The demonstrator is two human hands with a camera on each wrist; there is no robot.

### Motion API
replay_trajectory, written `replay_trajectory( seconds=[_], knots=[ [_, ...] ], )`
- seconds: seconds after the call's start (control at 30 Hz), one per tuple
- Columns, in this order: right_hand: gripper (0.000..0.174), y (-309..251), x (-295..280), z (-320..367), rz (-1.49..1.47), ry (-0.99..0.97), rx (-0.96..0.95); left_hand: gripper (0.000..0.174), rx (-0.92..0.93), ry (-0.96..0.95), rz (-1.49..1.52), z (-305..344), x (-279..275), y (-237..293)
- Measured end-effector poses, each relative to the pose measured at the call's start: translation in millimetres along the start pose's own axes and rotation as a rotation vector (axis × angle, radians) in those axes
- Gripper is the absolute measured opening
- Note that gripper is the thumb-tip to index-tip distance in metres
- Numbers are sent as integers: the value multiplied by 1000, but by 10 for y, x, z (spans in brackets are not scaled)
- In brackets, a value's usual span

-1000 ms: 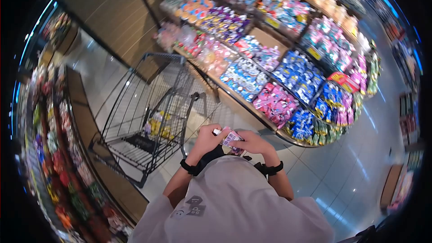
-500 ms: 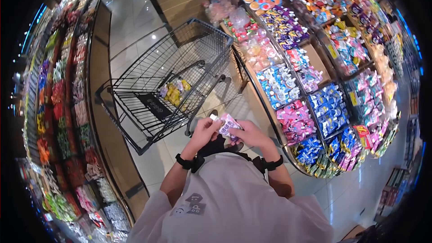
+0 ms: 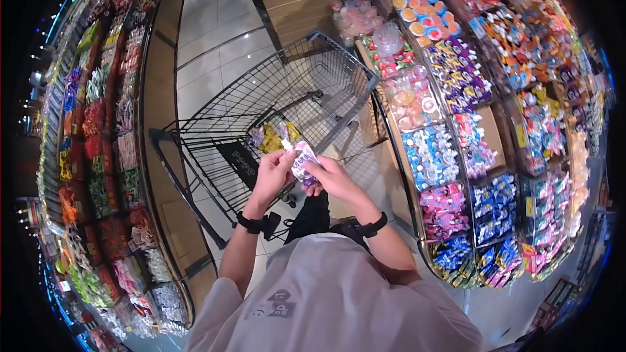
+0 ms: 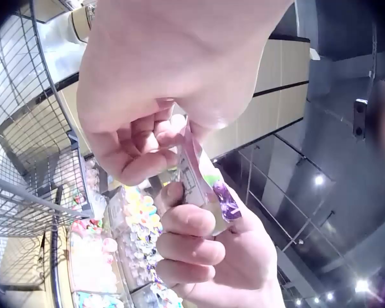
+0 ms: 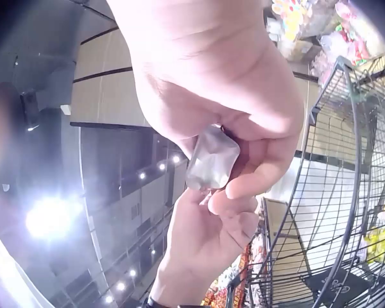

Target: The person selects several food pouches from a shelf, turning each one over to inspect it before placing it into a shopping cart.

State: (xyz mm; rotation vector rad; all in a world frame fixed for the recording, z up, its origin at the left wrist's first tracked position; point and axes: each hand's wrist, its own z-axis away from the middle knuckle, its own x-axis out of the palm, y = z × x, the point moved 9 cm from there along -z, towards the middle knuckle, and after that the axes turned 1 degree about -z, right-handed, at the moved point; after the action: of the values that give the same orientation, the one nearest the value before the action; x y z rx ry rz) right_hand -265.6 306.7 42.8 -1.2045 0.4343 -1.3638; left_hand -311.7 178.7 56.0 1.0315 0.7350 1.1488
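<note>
Both hands hold a small pink and white pouch (image 3: 302, 159) with purple print and a white tip, in front of the person's waist. My right hand (image 3: 334, 179) grips its body, thumb across the printed face. My left hand (image 3: 272, 173) pinches the end by the white tip, fingers curled. In the left wrist view the pouch (image 4: 202, 183) shows its edge and a purple picture between the two hands. The right wrist view shows the pouch's silvery end (image 5: 214, 160) sticking out of the right hand.
Just ahead stands a black wire shopping cart (image 3: 228, 101) with several yellow and purple packs (image 3: 268, 135) inside. Right of it, a display stand (image 3: 407, 221) bears bins of colourful sweets. Another shelf (image 3: 166, 91) of packaged goods runs along the left. Tiled floor (image 3: 218, 36) lies between.
The head view has swung, so cart and display appear farther right. Both hands, still on the pouch, have come slightly up and left in view, and the pouch now overlaps the cart.
</note>
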Motion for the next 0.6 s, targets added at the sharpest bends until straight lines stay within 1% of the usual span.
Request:
replay_trajectory(
  seconds=[0.03, 0.07, 0.1, 0.17, 0.2, 0.23, 0.3, 0.33, 0.37, 0.4, 0.43, 0.47, 0.5, 0.53, 0.57, 0.6],
  knots=[
    [38, 29, -12, -175, -5, 35, 52, 33, -5, 23, -17, -157, -176, -27],
    [48, 72, -35, -330, 32, 66, 90, 33, 55, 74, -49, -345, -377, -30],
    [55, 93, -50, -453, 129, 74, 121, 33, 114, 123, -78, -553, -581, -56],
    [58, 138, -125, -645, 253, 60, 103, 33, 100, 183, -102, -1002, -1013, -242],
    [58, 231, -195, -711, 253, 60, 122, 34, 38, 174, -126, -1260, -1206, -417],
    [58, 325, -288, -766, 266, 47, 108, 34, -63, 177, -105, -1523, -1421, -730],
    [58, 469, -423, -828, 277, 18, 118, 35, -216, 202, 51, -1872, -1611, -1199],
    [58, 537, -564, -834, 264, 86, 171, 34, -301, 181, 106, -2059, -1789, -1719],
    [58, 592, -705, -847, 252, 160, 216, 32, -421, 238, 86, -2109, -1825, -1900],
    [58, 630, -763, -853, 250, 157, 226, 31, -493, 256, 109, -2180, -1928, -2318],
    [54, 671, -867, -845, 296, 203, 252, 32, -560, 273, 134, -2247, -2035, -2858],
    [50, 731, -975, -858, 345, 251, 274, 33, -568, 256, 168, -2313, -2057, -3181],
    [44, 776, -1055, -853, 370, 316, 238, 34, -582, 236, 204, -2316, -2046, -3514],
    [42, 741, -1067, -854, 372, 325, 239, 34, -311, 107, 13, -2395, -2049, -3614],
    [39, 674, -1081, -871, 375, 335, 238, 34, -337, 205, -51, -2411, -2125, -3842],
    [39, 728, -1111, -887, 376, 341, 254, 33, -262, 278, -32, -2494, -2164, -3921]
  ],
)
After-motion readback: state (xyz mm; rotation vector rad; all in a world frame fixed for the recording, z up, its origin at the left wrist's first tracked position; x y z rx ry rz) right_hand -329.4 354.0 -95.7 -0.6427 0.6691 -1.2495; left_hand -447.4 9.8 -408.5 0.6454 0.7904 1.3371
